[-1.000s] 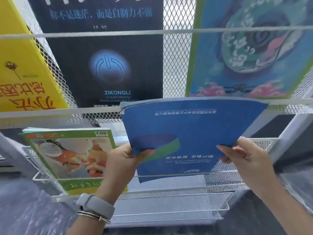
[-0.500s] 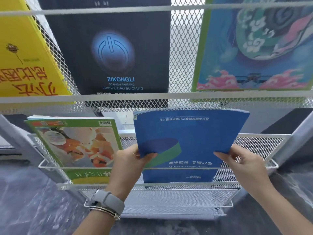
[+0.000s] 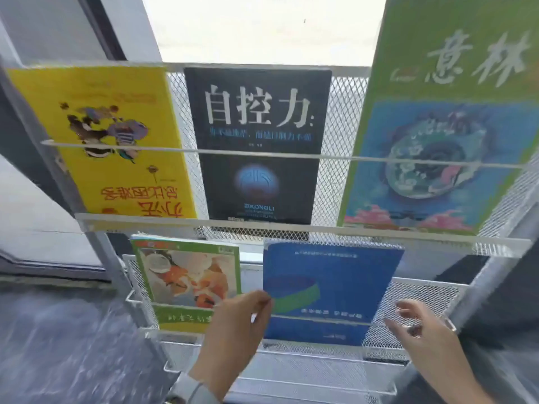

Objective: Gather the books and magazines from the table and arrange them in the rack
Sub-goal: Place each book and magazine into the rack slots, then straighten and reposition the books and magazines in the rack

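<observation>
The blue magazine (image 3: 332, 290) stands in the lower tier of the white mesh rack (image 3: 408, 237), in the lower centre of the frame, its foot behind the thin front rail so it cannot slide forward. It leans back against the mesh, which keeps its cover facing out; the printing on it reads upside down.

The left hand (image 3: 239, 325) sits at the magazine's lower left edge, thumb and fingers pinched narrow. Whether it grips the cover or only touches it is not clear through the blur. The right hand (image 3: 420, 325) hovers just beside the lower right edge, fingers spread and holding nothing, apart from the cover. That suggests the magazine now rests on the rack's own support and is being released.

To its left in the same tier, the green food magazine (image 3: 189, 281) stands the same way, close by but not overlapping. Above, in the upper tier, the yellow book (image 3: 116, 141), the black book (image 3: 259, 141) and the green-bordered magazine (image 3: 437, 126) stand side by side behind a crossbar, each cover showing. The spacing seems chosen for display rather than stacking. Free mesh remains at the lower right of the rack.
</observation>
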